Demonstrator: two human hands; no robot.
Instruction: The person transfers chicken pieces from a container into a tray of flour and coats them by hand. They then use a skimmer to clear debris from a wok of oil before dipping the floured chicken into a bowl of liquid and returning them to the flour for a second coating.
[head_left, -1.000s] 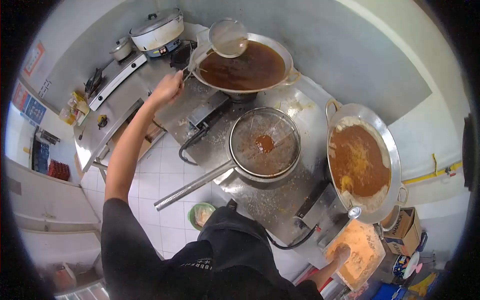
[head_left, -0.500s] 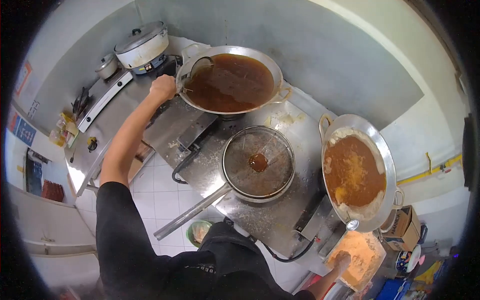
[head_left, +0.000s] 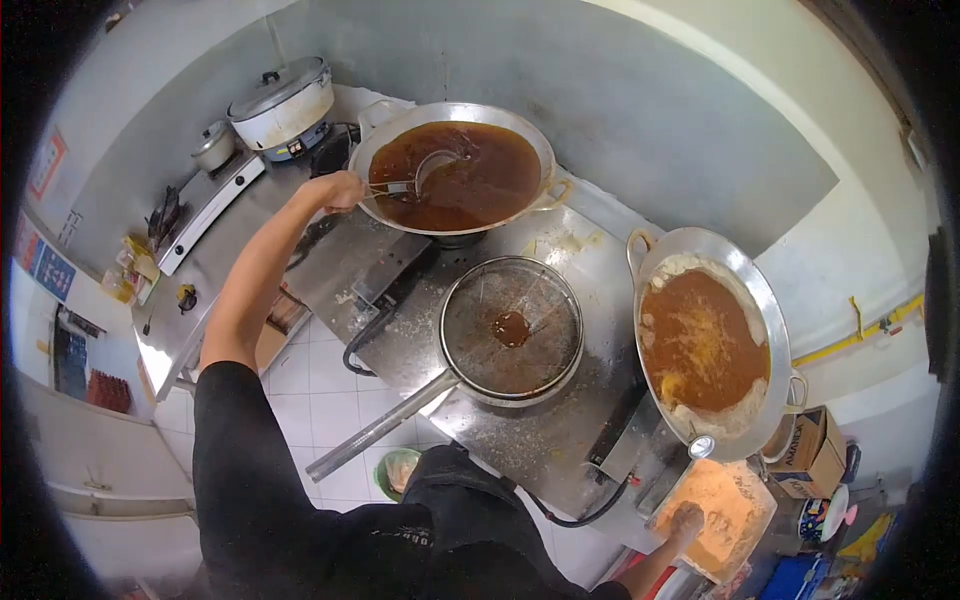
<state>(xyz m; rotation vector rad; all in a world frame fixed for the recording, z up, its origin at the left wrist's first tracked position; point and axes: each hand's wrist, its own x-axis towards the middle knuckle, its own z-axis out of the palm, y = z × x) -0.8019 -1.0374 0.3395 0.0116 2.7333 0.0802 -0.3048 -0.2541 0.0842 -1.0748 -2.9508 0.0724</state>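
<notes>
My left hand [head_left: 343, 191] is closed round the handle of a wire skimmer [head_left: 432, 172], whose head is partly sunk in the dark brown oil of a large wok [head_left: 548, 160] at the top. At the lower right my right hand [head_left: 687, 519] rests on orange powder in a tray [head_left: 738, 508]; its fingers are too small and shaded to make out. Between them a long-handled mesh strainer [head_left: 480, 340] lies over a round pan. A second wok [head_left: 757, 290] on the right holds brown liquid with pale foam at its rim, and a ladle head [head_left: 702, 447] sits at its lower edge.
A lidded rice cooker [head_left: 285, 100] and a small pot [head_left: 214, 147] stand at the upper left by a gas stove [head_left: 213, 212]. The strainer's handle juts out over the counter edge. Below it is a green bowl [head_left: 384, 474]. Cardboard box [head_left: 808, 455] at the right.
My left hand has shifted a little, and the skimmer's head has gone from the wok's left rim down into the oil. My right hand stays at the powder.
</notes>
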